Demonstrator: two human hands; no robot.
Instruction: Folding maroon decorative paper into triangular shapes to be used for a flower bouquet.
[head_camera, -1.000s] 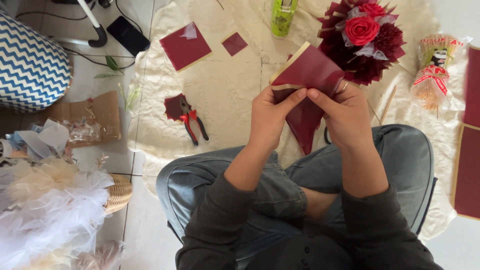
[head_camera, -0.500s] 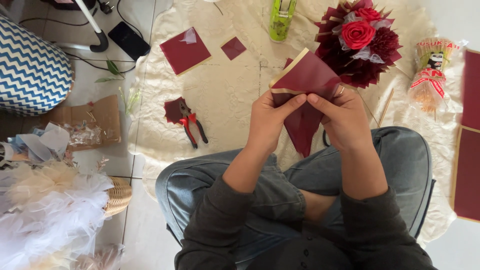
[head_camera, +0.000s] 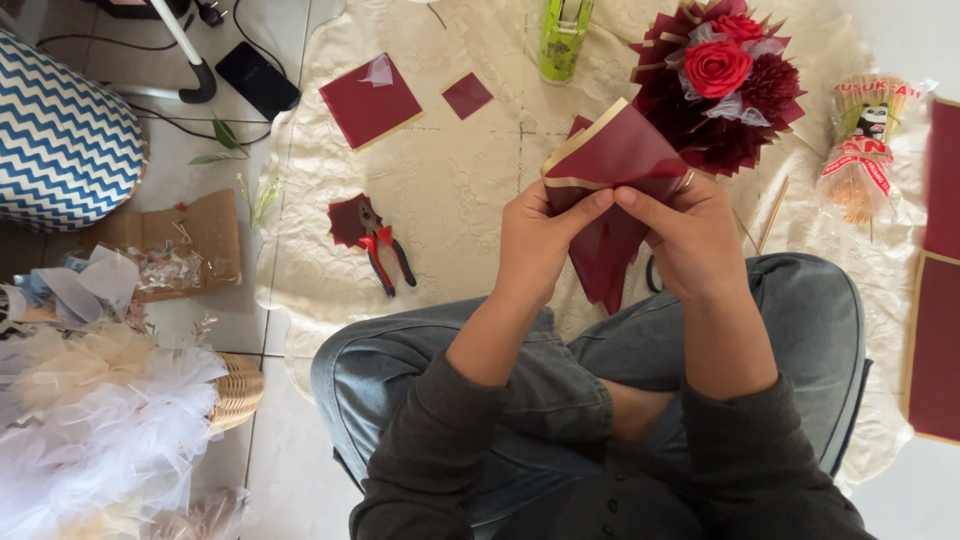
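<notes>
Floor: pale tiles (head_camera: 200, 130), evenly lit. Covering: cream embossed cloth (head_camera: 450, 190) spread across the middle. Upper left: blue-and-white zigzag cushion (head_camera: 60, 130), white stand leg (head_camera: 190, 60), dark cables. Left edge: flat cardboard piece (head_camera: 200, 240), wicker basket (head_camera: 235, 390), white tulle heap (head_camera: 90, 440).

A red-handled pair of pliers (head_camera: 385, 258) is lying on the cream cloth (head_camera: 450, 190), left of centre. A dark red square sheet (head_camera: 371, 101) is resting farther away. A bouquet with a red rose (head_camera: 718, 80) is sitting far right, a green tool (head_camera: 565, 35) beside it, and a zigzag cushion (head_camera: 60, 135) is lying far left.
</notes>
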